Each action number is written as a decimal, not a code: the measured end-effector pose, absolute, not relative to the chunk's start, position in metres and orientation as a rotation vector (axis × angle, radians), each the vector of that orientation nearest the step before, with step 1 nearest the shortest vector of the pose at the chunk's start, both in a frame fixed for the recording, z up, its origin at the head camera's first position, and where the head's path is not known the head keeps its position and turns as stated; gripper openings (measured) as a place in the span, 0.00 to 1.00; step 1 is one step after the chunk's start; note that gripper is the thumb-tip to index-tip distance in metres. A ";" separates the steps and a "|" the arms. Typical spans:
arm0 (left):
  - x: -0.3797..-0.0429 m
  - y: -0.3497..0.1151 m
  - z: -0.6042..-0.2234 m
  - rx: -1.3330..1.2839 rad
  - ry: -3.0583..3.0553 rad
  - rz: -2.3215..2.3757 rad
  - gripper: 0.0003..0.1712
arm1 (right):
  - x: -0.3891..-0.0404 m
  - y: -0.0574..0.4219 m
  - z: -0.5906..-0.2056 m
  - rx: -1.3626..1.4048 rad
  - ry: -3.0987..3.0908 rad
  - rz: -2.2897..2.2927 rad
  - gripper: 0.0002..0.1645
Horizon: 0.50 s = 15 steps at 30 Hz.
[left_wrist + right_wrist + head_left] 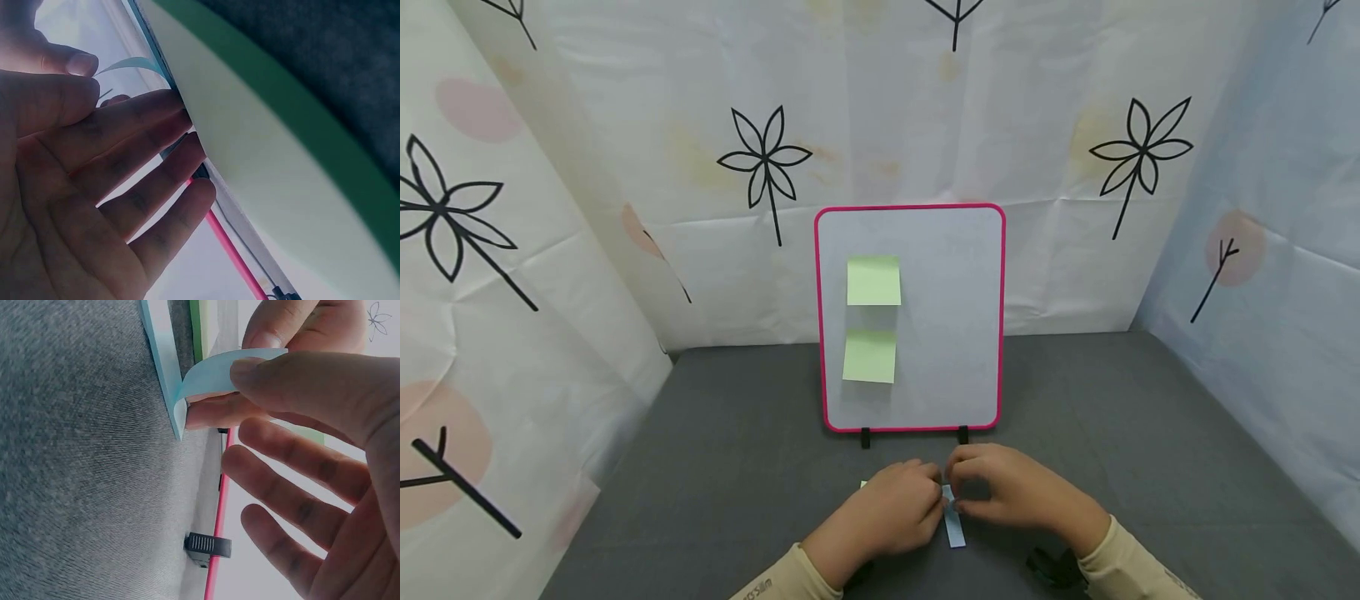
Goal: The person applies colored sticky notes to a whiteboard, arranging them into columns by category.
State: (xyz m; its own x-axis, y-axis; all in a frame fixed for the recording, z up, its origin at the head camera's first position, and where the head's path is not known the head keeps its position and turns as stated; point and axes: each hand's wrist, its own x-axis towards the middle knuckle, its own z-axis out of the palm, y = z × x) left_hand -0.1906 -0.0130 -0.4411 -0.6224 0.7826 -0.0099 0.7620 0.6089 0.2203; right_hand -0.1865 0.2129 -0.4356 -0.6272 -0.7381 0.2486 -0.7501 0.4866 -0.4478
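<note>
On the grey table lies a narrow pad of light blue sticky notes (955, 531), between the two hands. My right hand (1018, 492) pinches the lifted end of its top sheet (215, 374) between thumb and forefinger; the sheet curves up, still joined to the pad at one end. The other right fingers are spread loosely. My left hand (895, 508) has its fingers extended, with fingertips (172, 100) touching down by the blue pad. A pale green sticky note pad (250, 144) lies beside the left hand, mostly hidden in the head view.
Behind the hands stands a whiteboard (947, 333) with a pink frame on black feet (866, 438). Two green sticky notes (873, 281) are stuck one above the other on its left half. A dark object (1052, 568) lies by the right wrist. Patterned cloth (917, 125) hangs around the table.
</note>
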 end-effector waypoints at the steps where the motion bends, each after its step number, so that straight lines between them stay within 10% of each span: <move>1: -0.191 -0.013 -0.441 1.309 2.720 0.298 0.15 | -0.186 0.213 -0.436 1.355 -2.685 0.829 0.09; 15: -0.194 -0.021 -0.432 1.477 2.805 0.261 0.11 | -0.190 0.218 -0.441 1.283 -2.698 0.868 0.06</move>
State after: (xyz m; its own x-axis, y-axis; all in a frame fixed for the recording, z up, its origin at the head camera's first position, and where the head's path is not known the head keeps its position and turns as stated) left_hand -0.1940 -0.0211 -0.4321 -0.5679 0.8156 0.1107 0.8221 0.5552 0.1265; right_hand -0.1895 0.2180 -0.4412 -0.6595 -0.7067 0.2563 -0.7236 0.5045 -0.4711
